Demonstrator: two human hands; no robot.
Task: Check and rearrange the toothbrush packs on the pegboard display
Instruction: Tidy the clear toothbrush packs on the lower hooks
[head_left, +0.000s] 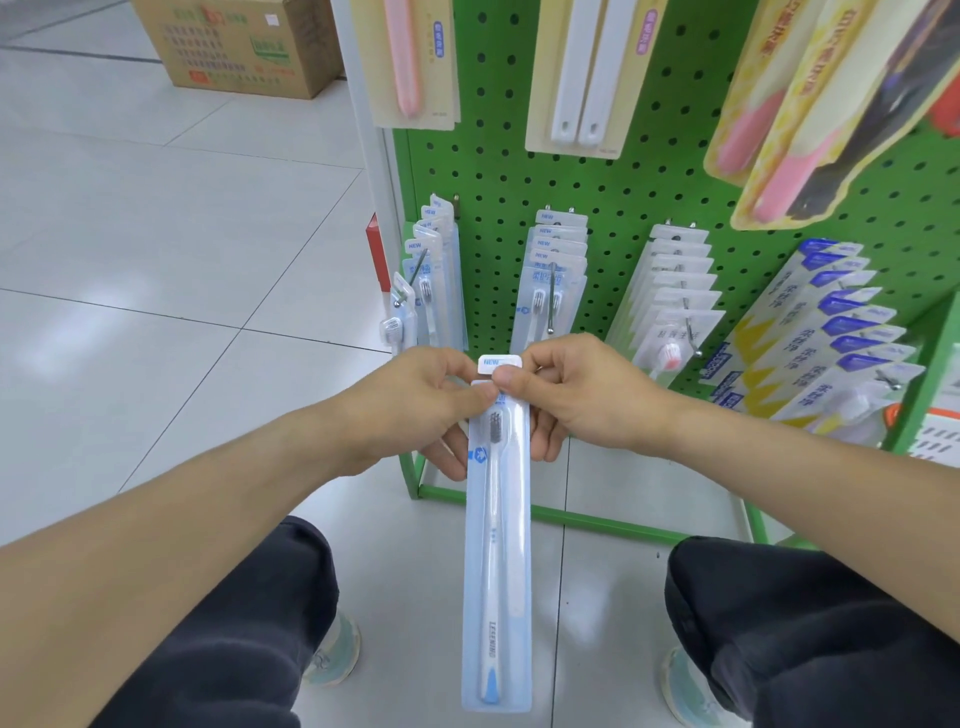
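While the green perforated pegboard display (649, 171) is standing directly ahead with rows of matching carded packs hanging on its metal hooks (550, 296), the long clear-plastic toothbrush pack with a blue-tipped white brush (496, 545) is hanging free in front of it, above the floor and between the person's knees. Both hands are pinching its top end: the left hand (410, 405) is gripping the upper left edge, and the right hand (576, 400) is holding the white "NEW" hang tab (500, 362). Judging by appearance, the pack is light, fairly stiff along its length and slick-surfaced. The tab is probably the weakest part, so supporting the card edges just below it is advisable.
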